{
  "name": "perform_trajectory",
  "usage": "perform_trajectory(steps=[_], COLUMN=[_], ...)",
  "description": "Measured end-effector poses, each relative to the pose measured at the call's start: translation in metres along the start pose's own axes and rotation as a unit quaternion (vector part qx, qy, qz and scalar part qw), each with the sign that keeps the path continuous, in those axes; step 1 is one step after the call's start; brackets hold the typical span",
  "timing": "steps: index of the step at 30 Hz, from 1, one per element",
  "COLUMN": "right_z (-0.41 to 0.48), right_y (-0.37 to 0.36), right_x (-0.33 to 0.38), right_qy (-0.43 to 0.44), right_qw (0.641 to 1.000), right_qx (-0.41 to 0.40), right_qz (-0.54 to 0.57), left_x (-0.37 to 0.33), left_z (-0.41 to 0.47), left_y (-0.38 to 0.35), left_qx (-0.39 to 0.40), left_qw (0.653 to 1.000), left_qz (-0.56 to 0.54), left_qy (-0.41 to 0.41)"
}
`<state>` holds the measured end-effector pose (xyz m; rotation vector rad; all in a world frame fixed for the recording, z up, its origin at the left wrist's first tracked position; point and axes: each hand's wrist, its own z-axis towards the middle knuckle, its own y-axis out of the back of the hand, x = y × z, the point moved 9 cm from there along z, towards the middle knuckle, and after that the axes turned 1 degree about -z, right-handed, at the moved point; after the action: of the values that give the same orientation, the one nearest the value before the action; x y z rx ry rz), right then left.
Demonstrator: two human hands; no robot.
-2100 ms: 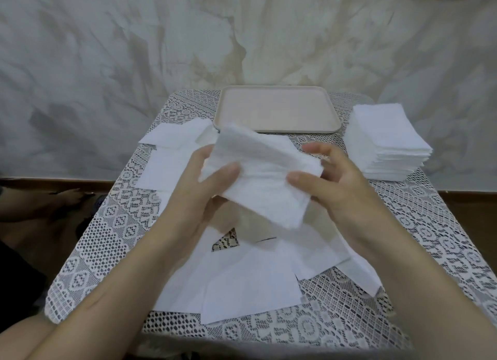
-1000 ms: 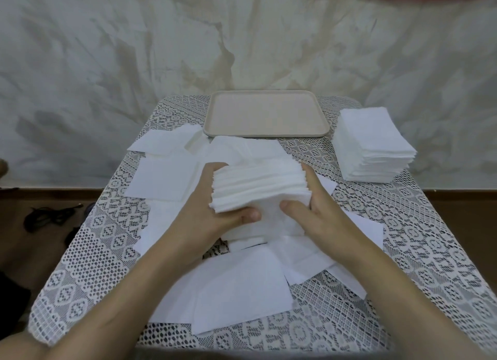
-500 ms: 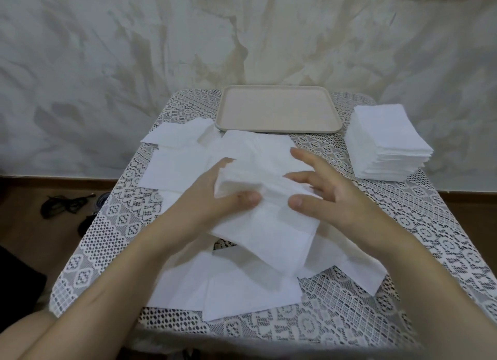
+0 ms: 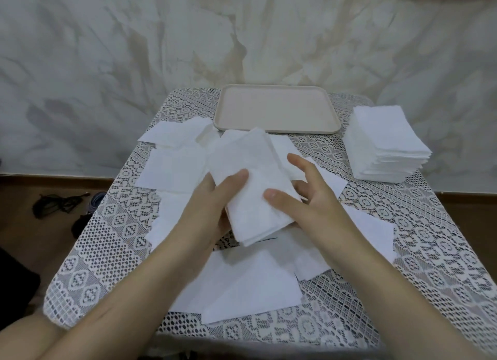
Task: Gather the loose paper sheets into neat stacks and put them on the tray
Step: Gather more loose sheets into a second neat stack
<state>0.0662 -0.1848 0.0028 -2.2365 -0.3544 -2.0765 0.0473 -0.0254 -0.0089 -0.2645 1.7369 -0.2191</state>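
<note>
Step in hand: squaring up, as I read it. A thin bundle of white paper sheets (image 4: 250,190) is held tilted above the table at frame centre, and its edges are not yet flush.
Left hand: the left hand (image 4: 209,209) grips the bundle's left edge with the thumb laid across the top sheet; the fingers are hidden beneath.
Right hand: the right hand (image 4: 309,198) stands at the bundle's right edge. Its thumb tip touches the top sheet and its fingers are spread and straight, not clamped.
Next move: probably levelling the edges, then carrying the bundle up-frame to the tray. Both hands would need to close on opposite edges so the limp sheets do not fan out or slide.
Loose sheets, count: the loose white square paper sheets (image 4: 174,168) lie overlapping on the white lace tablecloth (image 4: 107,238), from centre left to lower centre and under the hands. At least seven show, but the exact number cannot be told.
Bundle, count: one; its sheets are too thin to count.
Hands, count: two.
Tray, count: one beige rectangular tray with rounded corners (image 4: 277,112), upper centre, with no paper on it yet.
Finished stack, count: one tall squared stack of white paper sheets (image 4: 384,144), upper right, on the cloth near the tray's right end and apart from it.
</note>
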Motion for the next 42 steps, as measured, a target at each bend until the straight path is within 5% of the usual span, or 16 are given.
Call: perform_trajectory(steps=[6, 13, 22, 28, 42], right_z=[0.001, 0.002, 0.011, 0.005, 0.006], right_y=[0.002, 0.008, 0.041, 0.081, 0.079], right_x=[0.007, 0.002, -0.004, -0.009, -0.018], right_qy=[0.013, 0.018, 0.002, -0.018, -0.083], right_qw=[1.0, 0.999, 0.993, 0.926, 0.922], right_qx=[-0.001, -0.019, -0.035, -0.103, -0.091], right_qz=[0.017, 0.019, -0.116, -0.363, -0.368], left_x=[-0.014, -0.005, -0.017, -0.018, -0.017], left_z=[-0.003, -0.004, 0.009, 0.009, 0.0], left_y=[0.002, -0.01, 0.026, 0.032, 0.021], left_qx=[-0.013, 0.089, -0.03, -0.04, -0.04], left_qw=[0.992, 0.991, 0.996, 0.995, 0.994], left_qz=[0.108, 0.101, 0.076, 0.094, 0.097], left_qy=[-0.072, -0.027, -0.027, -0.016, -0.022])
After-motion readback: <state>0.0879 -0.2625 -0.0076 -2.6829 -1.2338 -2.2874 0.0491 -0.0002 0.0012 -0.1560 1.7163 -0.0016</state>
